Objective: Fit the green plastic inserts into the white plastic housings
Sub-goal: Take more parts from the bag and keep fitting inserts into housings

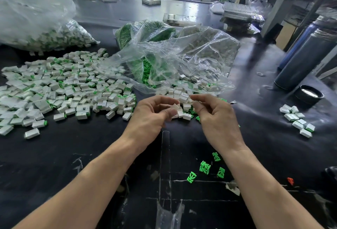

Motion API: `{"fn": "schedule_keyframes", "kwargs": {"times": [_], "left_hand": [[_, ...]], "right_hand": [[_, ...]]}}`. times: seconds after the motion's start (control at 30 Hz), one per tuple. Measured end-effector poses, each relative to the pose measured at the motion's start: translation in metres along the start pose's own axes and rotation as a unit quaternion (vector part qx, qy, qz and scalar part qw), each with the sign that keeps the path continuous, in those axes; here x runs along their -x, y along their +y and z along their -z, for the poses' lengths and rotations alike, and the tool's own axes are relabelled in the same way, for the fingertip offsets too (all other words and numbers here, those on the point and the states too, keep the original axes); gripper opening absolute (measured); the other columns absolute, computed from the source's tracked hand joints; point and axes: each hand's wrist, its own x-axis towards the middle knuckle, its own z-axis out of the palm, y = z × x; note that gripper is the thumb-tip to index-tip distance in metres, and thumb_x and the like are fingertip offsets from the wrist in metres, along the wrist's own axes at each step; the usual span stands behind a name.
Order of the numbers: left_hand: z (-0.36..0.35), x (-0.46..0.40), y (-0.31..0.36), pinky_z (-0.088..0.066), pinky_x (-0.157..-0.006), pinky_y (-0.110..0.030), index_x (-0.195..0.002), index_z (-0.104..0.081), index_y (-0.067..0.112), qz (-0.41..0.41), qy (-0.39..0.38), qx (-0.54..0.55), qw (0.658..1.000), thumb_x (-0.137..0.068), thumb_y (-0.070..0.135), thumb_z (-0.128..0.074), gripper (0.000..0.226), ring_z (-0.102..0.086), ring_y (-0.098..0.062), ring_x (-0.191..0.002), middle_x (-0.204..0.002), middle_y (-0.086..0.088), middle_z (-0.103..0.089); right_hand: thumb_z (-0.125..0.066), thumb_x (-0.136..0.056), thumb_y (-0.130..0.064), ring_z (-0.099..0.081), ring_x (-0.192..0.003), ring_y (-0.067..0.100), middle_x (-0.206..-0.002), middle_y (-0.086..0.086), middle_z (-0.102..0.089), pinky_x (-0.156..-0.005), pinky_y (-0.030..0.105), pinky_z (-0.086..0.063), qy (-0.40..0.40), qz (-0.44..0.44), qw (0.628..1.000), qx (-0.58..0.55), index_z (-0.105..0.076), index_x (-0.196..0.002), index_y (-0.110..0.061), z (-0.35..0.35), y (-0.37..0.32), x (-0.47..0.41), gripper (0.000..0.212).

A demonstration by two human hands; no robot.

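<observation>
My left hand (151, 113) pinches a white plastic housing (174, 109) between thumb and curled fingers, over the black table. My right hand (213, 115) hovers just to the right with its fingers curled; whether it holds anything is hidden. Between and behind the hands lies a small heap of loose white housings (182, 97). Several loose green inserts (205, 167) lie on the table under my right forearm. A clear bag of green inserts (145, 71) lies open behind the hands.
A wide spread of white housings with green inserts (63, 86) covers the table's left. A full clear bag (45, 35) sits at far left. A few housings (297, 119) lie right, near a dark cylinder (306, 61) and black cap (309, 94).
</observation>
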Motion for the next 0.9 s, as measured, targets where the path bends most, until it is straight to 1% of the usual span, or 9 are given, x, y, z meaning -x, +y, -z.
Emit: {"fn": "schedule_keyframes", "kwargs": {"times": [0.03, 0.1, 0.13, 0.2, 0.3, 0.43, 0.53, 0.8, 0.9], "left_hand": [[0.0, -0.001, -0.001, -0.052, -0.067, -0.028, -0.105, -0.075, 0.023, 0.001, 0.004, 0.007, 1.0, -0.094, 0.011, -0.072, 0.016, -0.062, -0.01, -0.073, -0.092, -0.003, -0.078], [0.001, -0.002, -0.002, -0.054, -0.064, -0.025, -0.108, -0.072, 0.021, 0.002, 0.011, 0.016, 1.0, -0.095, 0.014, -0.071, 0.015, -0.063, -0.01, -0.071, -0.088, 0.001, -0.077], [0.001, -0.003, -0.002, -0.054, -0.062, -0.023, -0.109, -0.071, 0.021, 0.001, 0.012, 0.017, 1.0, -0.096, 0.016, -0.07, 0.014, -0.063, -0.009, -0.071, -0.088, 0.001, -0.077], [0.001, -0.003, -0.003, -0.054, -0.06, -0.02, -0.106, -0.072, 0.019, -0.004, 0.013, 0.014, 1.0, -0.097, 0.02, -0.069, 0.01, -0.063, -0.008, -0.069, -0.088, 0.0, -0.077], [-0.002, -0.004, -0.005, -0.051, -0.055, -0.02, -0.102, -0.073, 0.015, -0.008, 0.017, 0.021, 1.0, -0.1, 0.019, -0.064, 0.009, -0.059, -0.007, -0.062, -0.081, 0.0, -0.076], [-0.005, -0.003, -0.004, -0.047, -0.052, -0.018, -0.101, -0.072, 0.014, -0.006, 0.01, 0.031, 0.999, -0.104, 0.02, -0.057, 0.017, -0.054, -0.006, -0.057, -0.074, 0.002, -0.072], [-0.008, -0.001, -0.003, -0.043, -0.05, -0.019, -0.104, -0.071, 0.012, -0.002, -0.004, 0.038, 0.999, -0.108, 0.019, -0.05, 0.023, -0.051, -0.008, -0.054, -0.071, 0.001, -0.07], [-0.011, 0.002, 0.0, -0.041, -0.05, -0.02, -0.095, -0.074, 0.018, -0.002, -0.021, 0.083, 0.996, -0.106, 0.026, -0.052, 0.025, -0.05, -0.008, -0.055, -0.073, -0.003, -0.071], [-0.011, 0.002, 0.0, -0.042, -0.052, -0.021, -0.094, -0.075, 0.019, 0.003, -0.019, 0.091, 0.996, -0.105, 0.026, -0.055, 0.024, -0.051, -0.008, -0.055, -0.074, -0.004, -0.073]], "right_hand": [[-0.068, -0.1, -0.024, -0.065, -0.093, -0.011, -0.097, -0.023, -0.074, -0.077, 0.001, -0.043, -0.004, -0.002, 1.0, -0.014, -0.077, -0.115, -0.033, 0.0, 0.0, 0.001, 0.02], [-0.069, -0.1, -0.023, -0.064, -0.084, -0.011, -0.09, -0.026, -0.071, -0.073, 0.003, -0.043, -0.005, -0.006, 0.999, -0.032, -0.075, -0.115, -0.034, -0.001, 0.001, 0.001, 0.02], [-0.071, -0.098, -0.023, -0.064, -0.077, -0.008, -0.085, -0.023, -0.07, -0.07, 0.007, -0.045, -0.003, -0.012, 0.999, -0.043, -0.074, -0.113, -0.033, -0.002, 0.001, 0.002, 0.018], [-0.075, -0.096, -0.023, -0.064, -0.073, -0.002, -0.085, -0.015, -0.073, -0.071, 0.016, -0.048, 0.004, -0.027, 0.997, -0.066, -0.073, -0.106, -0.031, -0.003, 0.001, 0.002, 0.013], [-0.076, -0.095, -0.02, -0.066, -0.077, 0.002, -0.086, -0.01, -0.076, -0.076, 0.024, -0.05, -0.007, -0.024, 0.996, -0.09, -0.076, -0.099, -0.029, -0.005, 0.0, 0.003, 0.01], [-0.072, -0.097, -0.017, -0.07, -0.097, 0.004, -0.098, -0.011, -0.077, -0.09, 0.024, -0.052, -0.04, 0.007, 0.994, -0.101, -0.08, -0.102, -0.031, -0.007, -0.003, 0.007, 0.017], [-0.072, -0.097, -0.017, -0.07, -0.102, 0.006, -0.1, -0.012, -0.077, -0.097, 0.032, -0.055, -0.041, 0.023, 0.994, -0.097, -0.081, -0.103, -0.032, -0.008, -0.006, 0.008, 0.019], [-0.073, -0.096, -0.016, -0.071, -0.101, 0.009, -0.098, -0.011, -0.078, -0.096, 0.039, -0.056, -0.027, 0.036, 0.996, -0.081, -0.082, -0.105, -0.029, -0.009, -0.009, 0.01, 0.018], [-0.075, -0.095, -0.018, -0.07, -0.099, 0.008, -0.099, -0.01, -0.076, -0.094, 0.037, -0.056, -0.017, 0.048, 0.997, -0.053, -0.082, -0.105, -0.03, -0.01, -0.009, 0.011, 0.017]]}}
